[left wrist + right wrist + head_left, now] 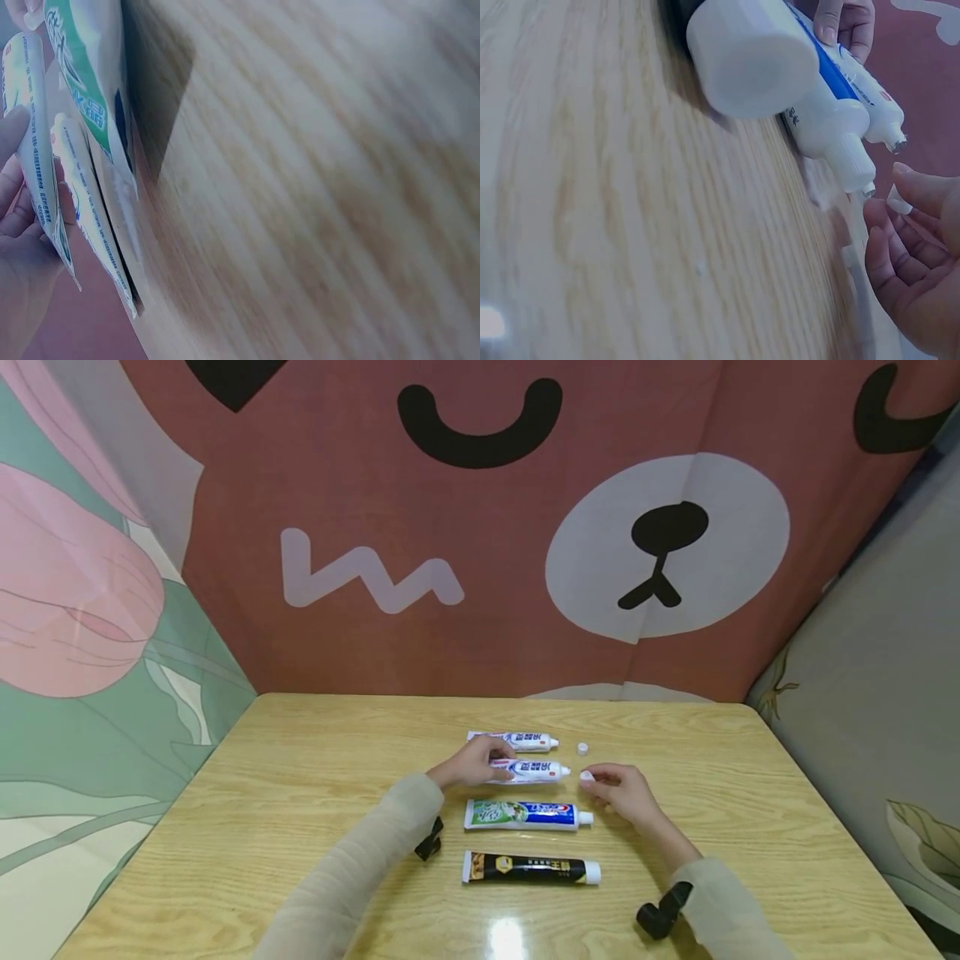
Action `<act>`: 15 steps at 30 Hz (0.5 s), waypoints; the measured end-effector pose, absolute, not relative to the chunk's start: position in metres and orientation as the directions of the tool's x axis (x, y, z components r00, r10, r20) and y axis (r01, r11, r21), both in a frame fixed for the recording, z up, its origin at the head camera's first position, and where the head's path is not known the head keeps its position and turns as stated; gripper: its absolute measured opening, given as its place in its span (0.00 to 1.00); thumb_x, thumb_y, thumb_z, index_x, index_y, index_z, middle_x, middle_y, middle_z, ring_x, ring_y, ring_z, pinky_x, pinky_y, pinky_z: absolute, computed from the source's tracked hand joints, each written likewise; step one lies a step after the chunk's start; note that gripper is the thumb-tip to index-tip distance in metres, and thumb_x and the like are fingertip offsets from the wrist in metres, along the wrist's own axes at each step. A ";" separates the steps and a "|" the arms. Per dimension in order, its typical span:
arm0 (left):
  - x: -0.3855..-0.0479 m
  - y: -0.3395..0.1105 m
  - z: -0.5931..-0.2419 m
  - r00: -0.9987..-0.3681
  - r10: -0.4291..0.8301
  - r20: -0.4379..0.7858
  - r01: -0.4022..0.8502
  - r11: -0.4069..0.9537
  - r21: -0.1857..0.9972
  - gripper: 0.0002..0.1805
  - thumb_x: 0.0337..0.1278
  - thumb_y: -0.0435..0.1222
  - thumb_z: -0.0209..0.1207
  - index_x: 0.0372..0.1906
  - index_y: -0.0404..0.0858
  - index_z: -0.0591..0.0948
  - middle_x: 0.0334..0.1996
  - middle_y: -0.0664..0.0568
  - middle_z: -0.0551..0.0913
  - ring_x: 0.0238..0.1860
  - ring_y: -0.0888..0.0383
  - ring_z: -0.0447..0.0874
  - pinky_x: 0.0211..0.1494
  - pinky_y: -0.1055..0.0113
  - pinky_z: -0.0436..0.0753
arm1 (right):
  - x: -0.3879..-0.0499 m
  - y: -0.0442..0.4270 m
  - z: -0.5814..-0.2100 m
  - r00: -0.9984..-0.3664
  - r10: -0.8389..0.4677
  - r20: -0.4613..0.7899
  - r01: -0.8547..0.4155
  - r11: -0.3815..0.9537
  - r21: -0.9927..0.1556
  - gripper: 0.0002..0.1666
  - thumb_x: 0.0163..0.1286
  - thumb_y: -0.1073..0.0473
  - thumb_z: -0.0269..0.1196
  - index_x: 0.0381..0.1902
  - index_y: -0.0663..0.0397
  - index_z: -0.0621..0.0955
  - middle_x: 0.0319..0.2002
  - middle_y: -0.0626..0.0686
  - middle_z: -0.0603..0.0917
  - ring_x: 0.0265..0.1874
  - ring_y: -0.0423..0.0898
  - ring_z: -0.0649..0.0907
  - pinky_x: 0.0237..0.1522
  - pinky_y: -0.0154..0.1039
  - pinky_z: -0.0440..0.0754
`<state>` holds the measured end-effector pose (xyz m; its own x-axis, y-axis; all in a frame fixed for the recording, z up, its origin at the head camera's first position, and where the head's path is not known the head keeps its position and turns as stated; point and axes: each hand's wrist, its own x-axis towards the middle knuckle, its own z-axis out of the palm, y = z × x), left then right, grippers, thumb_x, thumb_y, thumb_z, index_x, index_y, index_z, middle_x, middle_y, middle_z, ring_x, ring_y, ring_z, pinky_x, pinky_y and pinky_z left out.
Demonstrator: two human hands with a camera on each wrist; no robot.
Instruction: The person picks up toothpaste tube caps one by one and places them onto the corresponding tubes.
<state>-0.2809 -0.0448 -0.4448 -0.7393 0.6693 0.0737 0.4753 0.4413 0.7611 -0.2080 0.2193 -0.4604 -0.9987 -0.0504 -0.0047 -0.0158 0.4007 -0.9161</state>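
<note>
My left hand (474,762) grips the tail half of a white toothpaste tube (536,772), its nozzle pointing right. Thumb and fingers lie around that tube (34,127) in the left wrist view. In my right hand (628,792) a small white cap (587,777) is pinched between thumb and fingertips, just right of the nozzle and apart from it. The right wrist view shows the bare nozzle (898,141) near the cap (899,201). Behind the held tube lies a similar white toothpaste tube (534,742), uncapped, with another white cap (582,748) standing beside its nozzle.
A green and blue toothpaste tube (525,815) lies nearer me, with a black toothpaste tube (532,868) with a white cap in front of it. All lie crosswise on the wooden table (300,735). A bear-printed cloth (375,652) hangs behind the table.
</note>
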 end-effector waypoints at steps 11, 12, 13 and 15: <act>-0.280 -0.041 -0.443 -0.741 0.667 0.082 0.480 0.440 0.759 0.10 0.46 0.29 0.65 0.36 0.35 0.80 0.32 0.54 0.79 0.33 0.62 0.75 0.40 0.72 0.76 | -0.211 0.212 -0.459 -1.000 -0.011 0.015 -0.018 0.360 -0.933 0.12 0.57 0.68 0.64 0.38 0.70 0.76 0.27 0.54 0.79 0.24 0.46 0.79 0.23 0.37 0.78; -0.279 -0.041 -0.443 -0.743 0.665 0.077 0.474 0.441 0.762 0.10 0.46 0.29 0.65 0.36 0.35 0.80 0.33 0.54 0.79 0.34 0.62 0.76 0.41 0.72 0.76 | -0.211 0.211 -0.459 -1.000 -0.017 0.025 -0.030 0.359 -0.933 0.12 0.57 0.68 0.64 0.38 0.70 0.76 0.28 0.55 0.80 0.25 0.46 0.80 0.24 0.37 0.79; -0.279 -0.041 -0.443 -0.745 0.664 0.072 0.470 0.444 0.763 0.10 0.46 0.29 0.65 0.37 0.35 0.80 0.33 0.53 0.79 0.34 0.62 0.76 0.41 0.72 0.76 | -0.211 0.211 -0.459 -0.999 -0.021 0.032 -0.038 0.353 -0.935 0.12 0.57 0.69 0.64 0.38 0.70 0.77 0.28 0.56 0.80 0.26 0.47 0.80 0.25 0.37 0.79; -0.278 -0.041 -0.443 -0.746 0.663 0.066 0.465 0.448 0.764 0.10 0.46 0.29 0.65 0.38 0.35 0.80 0.34 0.53 0.79 0.35 0.62 0.76 0.42 0.72 0.76 | -0.211 0.210 -0.459 -0.999 -0.027 0.037 -0.044 0.352 -0.935 0.11 0.58 0.69 0.63 0.39 0.70 0.78 0.29 0.57 0.81 0.28 0.49 0.81 0.27 0.37 0.80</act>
